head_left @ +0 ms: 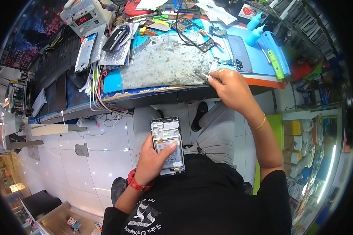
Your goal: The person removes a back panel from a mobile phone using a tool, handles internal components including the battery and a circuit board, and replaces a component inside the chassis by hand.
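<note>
**Opened phone in one hand, tweezers at the bench edge**

The fingers of the left hand point(153, 158) were closed round a rectangular opened smartphone with a grey inner frame and exposed pale battery point(168, 145), the thumb lying across the battery face and the other fingers wrapped behind it. The phone was held over the lap, below the bench edge, its open side turned up to the camera. The fingers of the right hand point(229, 87) were pinched together on thin silver metal tweezers point(204, 75), whose tips lay at the near right edge of the worn grey work mat point(164, 62), just beside a small circuit part point(214, 64) too small to identify.

Judging from this, the step in hand was collecting something small from the mat with the tweezers while the phone waited open. The next move would call for a steady pinch and a careful carry down to the phone.

Beyond the hand lay a dark flat phone back panel point(239, 53) on the blue bench mat point(262, 58), with a green pen-shaped tool point(275, 64) and two blue squeeze bottles point(255, 29) farther right. Whether the tweezers already gripped anything could not be told. The phone's lower end was hidden by the palm, and the bench clutter at the back blurred toward the rim.
</note>
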The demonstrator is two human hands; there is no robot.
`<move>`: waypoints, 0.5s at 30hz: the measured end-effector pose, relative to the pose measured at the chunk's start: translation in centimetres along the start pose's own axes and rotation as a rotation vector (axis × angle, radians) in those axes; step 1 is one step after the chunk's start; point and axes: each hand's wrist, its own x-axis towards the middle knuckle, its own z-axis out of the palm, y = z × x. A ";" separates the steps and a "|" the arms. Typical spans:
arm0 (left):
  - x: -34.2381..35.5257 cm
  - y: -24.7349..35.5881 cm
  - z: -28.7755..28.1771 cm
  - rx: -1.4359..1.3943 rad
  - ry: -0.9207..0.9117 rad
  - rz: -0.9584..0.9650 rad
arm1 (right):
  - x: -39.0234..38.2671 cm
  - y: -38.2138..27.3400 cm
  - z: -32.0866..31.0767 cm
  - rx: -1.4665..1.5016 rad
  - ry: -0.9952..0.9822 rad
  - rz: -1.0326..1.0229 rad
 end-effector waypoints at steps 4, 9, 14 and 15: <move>0.1 -0.7 -0.6 -0.050 0.009 -0.022 | 0.1 -1.3 -1.1 -0.278 -0.045 -0.026; 0.2 0.0 -1.1 -0.177 0.018 -0.048 | -0.4 -0.4 -1.4 -0.175 0.105 -0.087; 0.3 0.5 -0.8 -0.150 0.006 -0.045 | -2.7 -1.7 -1.9 0.018 0.197 -0.170; 0.3 0.5 -0.6 -0.133 -0.007 -0.051 | -3.4 -2.0 -1.8 0.065 0.192 -0.205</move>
